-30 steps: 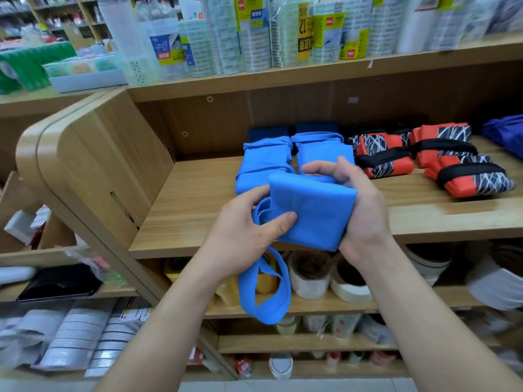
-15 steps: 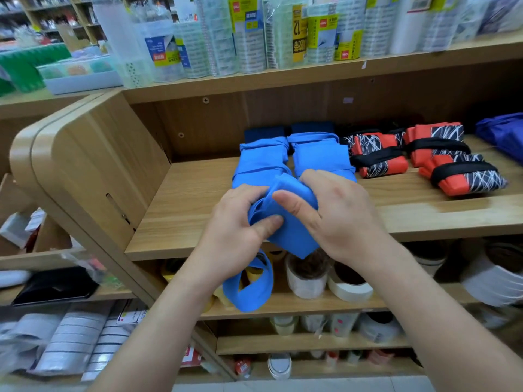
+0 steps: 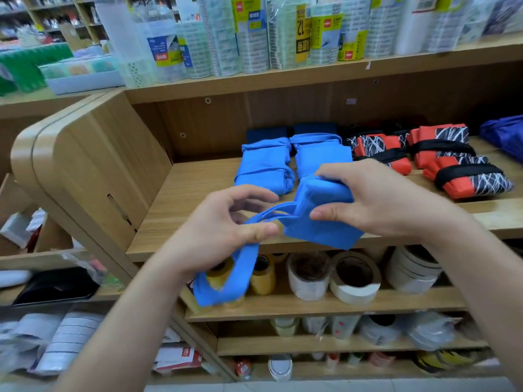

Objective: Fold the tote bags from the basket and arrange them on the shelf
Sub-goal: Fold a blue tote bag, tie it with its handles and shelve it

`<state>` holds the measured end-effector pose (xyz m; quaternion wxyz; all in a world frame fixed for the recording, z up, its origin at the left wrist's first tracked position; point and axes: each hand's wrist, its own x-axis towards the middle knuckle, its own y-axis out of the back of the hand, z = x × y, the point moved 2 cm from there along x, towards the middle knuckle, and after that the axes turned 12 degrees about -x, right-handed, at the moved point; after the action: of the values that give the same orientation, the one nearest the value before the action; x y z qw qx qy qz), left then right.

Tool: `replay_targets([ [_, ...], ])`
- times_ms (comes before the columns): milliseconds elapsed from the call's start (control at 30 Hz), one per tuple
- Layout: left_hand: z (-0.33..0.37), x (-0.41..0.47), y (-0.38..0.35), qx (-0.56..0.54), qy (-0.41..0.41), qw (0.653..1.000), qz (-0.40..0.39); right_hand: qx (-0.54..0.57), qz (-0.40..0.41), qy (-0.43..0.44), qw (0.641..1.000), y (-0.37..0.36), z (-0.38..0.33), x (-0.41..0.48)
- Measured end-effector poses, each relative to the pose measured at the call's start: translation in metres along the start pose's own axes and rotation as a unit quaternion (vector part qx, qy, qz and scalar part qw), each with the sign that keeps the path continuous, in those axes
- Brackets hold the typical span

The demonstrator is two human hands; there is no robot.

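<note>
1. The right hand grips the bag, a smooth, matte blue cloth folded into a thick, blocky packet. Its fingers curl over the top edge and its thumb lies flat on the near face.
2. The bag is held up between the two hands, above the front edge of the shelf, and does not rest on it.
3. The left hand is half curled and holds the strap. This flat blue band leaves the packet's left side, passes between thumb and fingers, and hangs under the hand in a limp loop.
4. The shelf is a pale board with a wood-grain finish. Its end panel, left of the left hand, has a rounded corner.
5. Just beyond the hands, two blue bags lie side by side on the shelf. They are soft oblong bundles, each bound by its own strap.
6. Beyond and right of the right hand lie red bags with black panels of scratchy white lines, cinched by black straps.
7. Below the hands, tape rolls stand on a lower shelf. They are broad cream rings with dark cores, and smaller yellow ones stand beside the hanging loop.
</note>
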<state>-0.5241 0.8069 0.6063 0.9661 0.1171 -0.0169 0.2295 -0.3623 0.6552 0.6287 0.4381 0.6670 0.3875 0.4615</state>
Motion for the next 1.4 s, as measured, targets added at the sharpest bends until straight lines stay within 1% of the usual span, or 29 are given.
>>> replay_targets([
  [133, 0.008, -0.007, 0.036, -0.079, 0.038, 0.996, -0.023, -0.051, 0.002, 0.0, 0.999, 0.014, 0.01, -0.002],
  [200, 0.006, -0.01, 0.05, -0.114, 0.054, 0.992, -0.004, -0.054, -0.001, 0.001, 0.999, 0.018, 0.014, -0.001],
  [267, 0.0, -0.01, 0.061, -0.105, 0.055, 0.992, 0.036, -0.04, -0.006, -0.001, 0.999, 0.023, 0.017, 0.0],
  [300, -0.001, -0.01, 0.066, -0.063, 0.03, 0.996, 0.061, -0.037, -0.009, -0.003, 0.999, 0.025, 0.018, 0.001],
  [333, 0.002, -0.012, 0.068, -0.005, -0.018, 0.995, 0.095, -0.035, -0.016, -0.005, 0.999, 0.026, 0.02, 0.001],
  [367, 0.008, -0.016, 0.067, 0.049, -0.087, 0.987, 0.13, -0.032, -0.024, -0.007, 0.999, 0.026, 0.021, 0.002],
  [400, 0.018, -0.02, 0.062, 0.095, -0.168, 0.97, 0.147, -0.028, -0.033, -0.007, 0.999, 0.026, 0.021, 0.003],
  [433, 0.027, -0.025, 0.052, 0.141, -0.242, 0.95, 0.139, -0.025, -0.041, -0.006, 0.999, 0.026, 0.021, 0.004],
  [467, 0.035, -0.028, 0.036, 0.192, -0.296, 0.929, 0.109, -0.026, -0.05, -0.003, 0.998, 0.026, 0.02, 0.005],
  [500, 0.038, -0.03, 0.019, 0.248, -0.324, 0.91, 0.071, -0.025, -0.058, 0.001, 0.998, 0.026, 0.019, 0.007],
  [567, 0.029, -0.024, -0.012, 0.388, -0.339, 0.857, 0.015, -0.017, -0.066, 0.009, 0.998, 0.027, 0.017, 0.009],
  [633, 0.011, -0.012, -0.032, 0.508, -0.309, 0.804, 0.003, -0.004, -0.065, 0.018, 0.998, 0.029, 0.015, 0.011],
  [667, 0.004, -0.006, -0.035, 0.541, -0.289, 0.79, 0.008, 0.005, -0.065, 0.021, 0.998, 0.03, 0.014, 0.01],
  [700, -0.001, -0.002, -0.034, 0.55, -0.277, 0.788, 0.017, 0.015, -0.066, 0.02, 0.997, 0.03, 0.015, 0.01],
  [733, -0.004, 0.001, -0.029, 0.548, -0.258, 0.795, 0.023, 0.025, -0.069, 0.016, 0.997, 0.031, 0.018, 0.009],
  [800, -0.003, 0.0, -0.013, 0.515, -0.205, 0.832, 0.023, 0.042, -0.077, 0.001, 0.996, 0.033, 0.025, 0.006],
  [833, -0.001, -0.001, -0.003, 0.485, -0.168, 0.858, 0.001, 0.055, -0.082, -0.007, 0.995, 0.033, 0.029, 0.005],
  [900, 0.002, -0.006, 0.016, 0.354, -0.097, 0.927, -0.081, 0.095, -0.094, -0.022, 0.991, 0.031, 0.035, 0.003],
  [933, 0.007, -0.009, 0.022, 0.288, -0.083, 0.946, -0.121, 0.11, -0.101, -0.026, 0.988, 0.028, 0.037, 0.002],
  [967, 0.013, -0.012, 0.028, 0.229, -0.084, 0.958, -0.15, 0.12, -0.106, -0.027, 0.987, 0.025, 0.039, 0.002],
  [1033, 0.024, -0.018, 0.038, 0.079, -0.098, 0.976, -0.177, 0.147, -0.103, -0.036, 0.983, 0.021, 0.041, 0.001],
  [1067, 0.026, -0.019, 0.042, -0.001, -0.115, 0.979, -0.17, 0.167, -0.096, -0.046, 0.98, 0.02, 0.041, 0.001],
  [1133, 0.027, -0.018, 0.043, -0.132, -0.154, 0.968, -0.147, 0.189, -0.084, -0.055, 0.977, 0.02, 0.038, 0.001],
  [1200, 0.026, -0.013, 0.037, -0.255, -0.163, 0.939, -0.162, 0.174, -0.082, -0.045, 0.98, 0.019, 0.034, 0.003],
  [1267, 0.026, -0.006, 0.031, -0.371, -0.121, 0.895, -0.217, 0.147, -0.089, -0.043, 0.984, 0.021, 0.024, 0.001],
  [1300, 0.028, -0.002, 0.029, -0.407, -0.098, 0.878, -0.233, 0.116, -0.093, -0.035, 0.988, 0.023, 0.017, -0.001],
  [1333, 0.03, 0.001, 0.03, -0.427, -0.079, 0.87, -0.233, 0.06, -0.094, -0.018, 0.994, 0.025, 0.009, -0.004],
  [1400, 0.034, 0.009, 0.029, -0.437, -0.052, 0.872, -0.214, -0.093, -0.088, 0.03, 0.991, 0.028, -0.007, -0.01],
])
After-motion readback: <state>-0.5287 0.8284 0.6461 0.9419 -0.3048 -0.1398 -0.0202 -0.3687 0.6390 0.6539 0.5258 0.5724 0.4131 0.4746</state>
